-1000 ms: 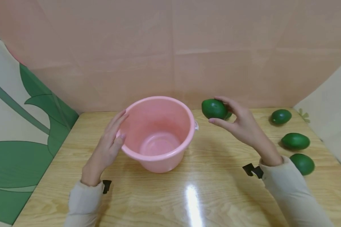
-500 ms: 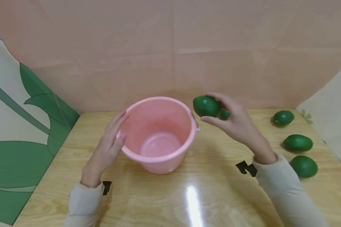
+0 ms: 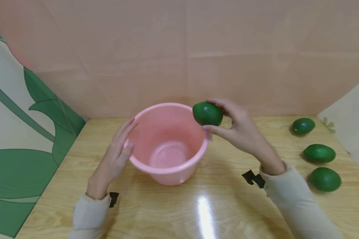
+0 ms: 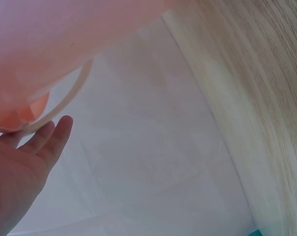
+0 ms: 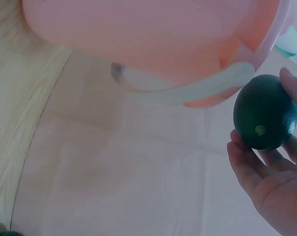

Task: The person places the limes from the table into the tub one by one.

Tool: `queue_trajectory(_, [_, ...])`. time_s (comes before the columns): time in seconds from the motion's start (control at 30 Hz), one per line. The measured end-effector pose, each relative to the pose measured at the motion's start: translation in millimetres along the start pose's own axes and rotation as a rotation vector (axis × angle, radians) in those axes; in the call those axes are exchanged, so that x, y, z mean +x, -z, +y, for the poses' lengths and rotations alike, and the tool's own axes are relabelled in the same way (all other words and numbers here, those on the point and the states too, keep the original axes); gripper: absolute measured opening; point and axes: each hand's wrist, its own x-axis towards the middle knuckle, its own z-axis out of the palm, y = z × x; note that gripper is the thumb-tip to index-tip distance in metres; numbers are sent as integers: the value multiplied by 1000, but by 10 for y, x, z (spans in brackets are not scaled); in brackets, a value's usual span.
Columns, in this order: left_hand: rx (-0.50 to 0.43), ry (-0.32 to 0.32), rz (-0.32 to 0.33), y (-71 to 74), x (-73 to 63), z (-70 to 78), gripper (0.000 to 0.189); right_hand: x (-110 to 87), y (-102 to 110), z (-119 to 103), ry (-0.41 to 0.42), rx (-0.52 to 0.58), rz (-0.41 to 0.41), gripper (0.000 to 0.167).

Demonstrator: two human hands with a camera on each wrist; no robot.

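A pink plastic bucket stands upright on the table. Against its left rim rests my left hand, fingers nearly straight; in the left wrist view the fingertips touch the bucket near its pale handle. My right hand holds a dark green avocado between thumb and fingers, over the bucket's right rim. In the right wrist view the avocado shows its stem scar, close beside the bucket's handle. The bucket's visible bottom holds nothing.
Three more avocados lie along the table's right side: one at the back, one in the middle, one nearer. A pinkish cloth backdrop hangs behind the wooden table. Patterned panels stand left and right.
My right hand has carried the avocado left, from beside the bucket to over its right rim. The left hand stays at the left rim. The view has shifted slightly.
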Motion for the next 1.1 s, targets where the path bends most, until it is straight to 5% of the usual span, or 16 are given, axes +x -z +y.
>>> queue_trajectory(0.8, [2,-7,3,-16,38,-5,57,90,-249,-44,-8,63,-138,66])
queue_trajectory(1.1, [-3,-10,4,-17,53,-16,55,109,-320,-37,11,-5,-154,68])
